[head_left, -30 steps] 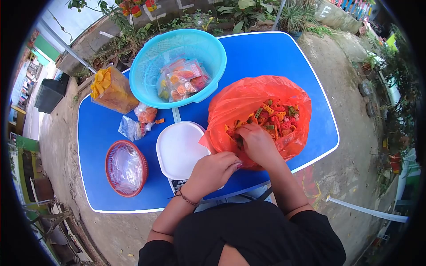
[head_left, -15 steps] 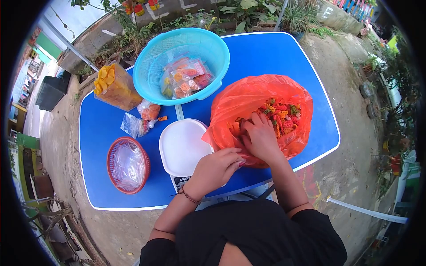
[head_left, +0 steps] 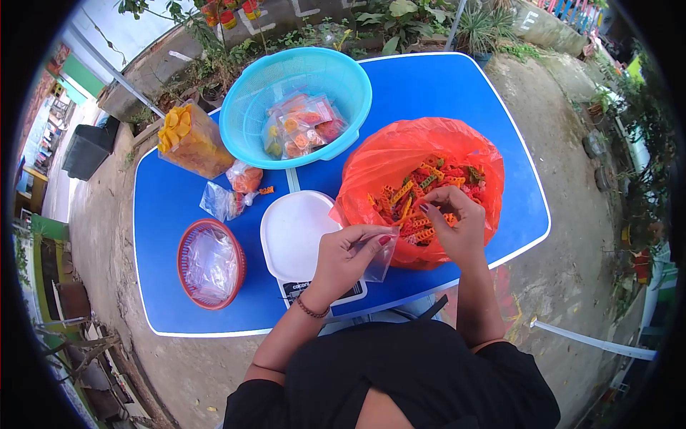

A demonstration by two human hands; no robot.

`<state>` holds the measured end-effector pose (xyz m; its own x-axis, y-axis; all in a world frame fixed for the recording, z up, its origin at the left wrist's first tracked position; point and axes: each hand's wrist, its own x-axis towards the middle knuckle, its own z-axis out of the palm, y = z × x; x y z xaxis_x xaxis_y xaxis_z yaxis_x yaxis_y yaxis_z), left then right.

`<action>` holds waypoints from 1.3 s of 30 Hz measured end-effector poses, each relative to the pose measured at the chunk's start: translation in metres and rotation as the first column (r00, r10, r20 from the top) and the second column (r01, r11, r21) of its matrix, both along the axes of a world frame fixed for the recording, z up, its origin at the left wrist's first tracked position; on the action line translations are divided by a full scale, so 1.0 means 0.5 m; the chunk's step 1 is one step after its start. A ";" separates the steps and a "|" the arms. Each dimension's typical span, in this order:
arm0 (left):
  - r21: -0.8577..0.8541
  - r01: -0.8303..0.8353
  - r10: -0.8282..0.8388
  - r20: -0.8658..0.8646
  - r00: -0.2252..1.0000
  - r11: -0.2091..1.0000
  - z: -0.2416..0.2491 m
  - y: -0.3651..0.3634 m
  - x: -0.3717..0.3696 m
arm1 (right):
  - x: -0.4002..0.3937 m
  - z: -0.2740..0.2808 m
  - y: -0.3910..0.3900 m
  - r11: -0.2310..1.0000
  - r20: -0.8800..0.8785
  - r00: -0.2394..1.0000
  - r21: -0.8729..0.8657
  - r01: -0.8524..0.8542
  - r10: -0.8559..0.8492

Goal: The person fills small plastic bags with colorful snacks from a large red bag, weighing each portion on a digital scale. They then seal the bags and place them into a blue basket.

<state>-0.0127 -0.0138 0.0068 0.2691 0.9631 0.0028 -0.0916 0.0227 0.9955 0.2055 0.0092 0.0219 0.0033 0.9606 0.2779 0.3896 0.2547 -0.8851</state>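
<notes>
Where baskets crowd: scale (head_left: 296, 232) alongside bag (head_left: 400, 161)

I see a thin, glossy orange plastic bag (head_left: 400, 161); left of it a smooth white plastic lid (head_left: 294, 229), beyond it a perforated turquoise plastic basket (head_left: 250, 100).

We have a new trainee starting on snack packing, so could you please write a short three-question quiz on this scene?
1. True or false: the left hand holds a small clear bag.
2. Where is the right hand? A. in the turquoise basket B. at the mouth of the orange bag C. on the red basket
3. What lies in the turquoise basket?

Key: 1. True. 2. B, over the coloured crackers. 3. Small filled snack packets.
</notes>
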 end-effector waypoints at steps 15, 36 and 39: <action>0.056 0.050 -0.042 -0.147 0.988 0.997 0.027 -0.016 -0.003 | -0.022 0.049 -0.033 0.908 0.220 0.908 0.145 -0.393 0.357; -0.216 0.090 -0.095 -0.013 0.995 0.972 -0.040 -0.006 0.010 | 0.037 -0.052 0.014 0.976 0.598 0.779 0.205 0.077 -0.187; -0.253 0.106 -0.125 -0.059 0.990 0.962 -0.027 -0.007 0.007 | 0.036 -0.058 0.022 0.960 0.578 0.782 0.266 0.089 -0.233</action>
<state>-0.0090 -0.0174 -0.0066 0.3687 0.8934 -0.2565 -0.0005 0.2761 0.9611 0.2233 0.0199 -0.0073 -0.0835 0.8777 0.4719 0.8735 0.2924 -0.3892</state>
